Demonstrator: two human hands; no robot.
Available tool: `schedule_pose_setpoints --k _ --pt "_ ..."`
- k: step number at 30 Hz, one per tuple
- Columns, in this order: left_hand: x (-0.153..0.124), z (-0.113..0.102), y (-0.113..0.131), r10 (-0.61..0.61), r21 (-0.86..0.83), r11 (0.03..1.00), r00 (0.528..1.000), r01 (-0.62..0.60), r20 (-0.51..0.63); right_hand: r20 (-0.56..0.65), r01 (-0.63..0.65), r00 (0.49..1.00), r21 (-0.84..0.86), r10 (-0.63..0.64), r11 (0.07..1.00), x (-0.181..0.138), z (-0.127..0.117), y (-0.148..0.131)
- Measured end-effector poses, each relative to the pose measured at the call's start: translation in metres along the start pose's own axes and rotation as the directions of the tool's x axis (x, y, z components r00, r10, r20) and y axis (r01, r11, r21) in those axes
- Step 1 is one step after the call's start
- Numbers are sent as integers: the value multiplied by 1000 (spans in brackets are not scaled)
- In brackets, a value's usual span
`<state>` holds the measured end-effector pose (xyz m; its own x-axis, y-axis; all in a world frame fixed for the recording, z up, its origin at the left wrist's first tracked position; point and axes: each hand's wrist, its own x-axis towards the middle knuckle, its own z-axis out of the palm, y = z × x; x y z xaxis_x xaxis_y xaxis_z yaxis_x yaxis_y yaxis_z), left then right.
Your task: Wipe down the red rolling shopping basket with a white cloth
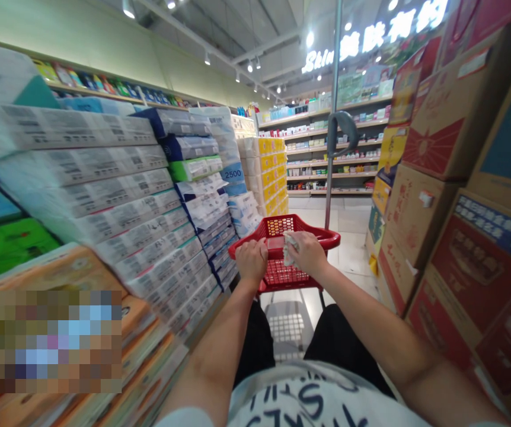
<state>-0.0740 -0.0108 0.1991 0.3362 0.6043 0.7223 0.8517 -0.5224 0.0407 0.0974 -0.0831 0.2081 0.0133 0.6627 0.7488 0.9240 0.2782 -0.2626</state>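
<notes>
A red plastic shopping cart [282, 274] stands right in front of me, with a pole rising from its right side and a grey hook-shaped piece [343, 133] on that pole. My left hand [252, 258] is closed around the left part of the cart's handle. On the right part of the handle, my right hand [307, 254] is closed, pressing a crumpled whitish cloth or tissue [288, 249] against the bar. I cannot make out what this crumpled piece is made of. Through the mesh of the basket, no goods can be made out.
Stacked tissue packs [117, 160] line the left side, with yellow-and-white packs [264, 172] farther on. Cardboard boxes [428, 213] are piled high along the right. Shelves of small goods [313, 142] stand across the far end, beyond a pale tiled floor [353, 237].
</notes>
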Motion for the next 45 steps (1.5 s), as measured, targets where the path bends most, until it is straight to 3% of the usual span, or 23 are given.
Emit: schedule_pose_setpoints --k 4,7,11,13,16,19,21,24,29,31,34,37,45 --pt "0 1 0 1 3 1000 1000 -1 8 -39 -59 998 -56 57 997 -2 0 6" --pt "0 0 0 -1 0 1000 1000 1 21 21 -94 995 -136 98 986 1 -4 6" --pt "-2 -2 2 4 -2 1000 999 -4 32 193 -323 914 -185 357 928 23 -17 10" --pt "-2 -4 3 -5 -11 1000 999 5 40 229 -371 882 -200 412 907 28 -19 11" --pt "2 -8 3 -30 -34 999 998 32 61 123 -322 926 -239 357 916 17 -12 10" --pt "12 -12 4 -72 -67 995 991 79 111 -6 -142 989 -262 145 955 -4 -2 9" --pt "21 -13 10 -54 -83 994 991 65 124 -24 -60 998 -271 56 961 -10 0 9" --pt "29 -12 28 79 -110 992 991 -67 111 48 -127 988 -313 149 941 2 -6 8" --pt "26 -3 52 144 -137 983 981 -126 129 251 -297 881 -366 401 882 26 -22 15" --pt "23 0 54 158 -149 978 983 -143 94 215 -275 905 -365 367 890 21 -25 21" --pt "20 0 51 185 -155 972 981 -174 62 150 -97 978 -276 142 956 2 -30 32" --pt "18 1 49 207 -155 968 977 -196 56 160 55 987 -150 -30 987 -11 -38 41" --pt "17 12 43 232 -187 957 972 -222 31 212 -30 976 -122 55 992 -10 -45 38"
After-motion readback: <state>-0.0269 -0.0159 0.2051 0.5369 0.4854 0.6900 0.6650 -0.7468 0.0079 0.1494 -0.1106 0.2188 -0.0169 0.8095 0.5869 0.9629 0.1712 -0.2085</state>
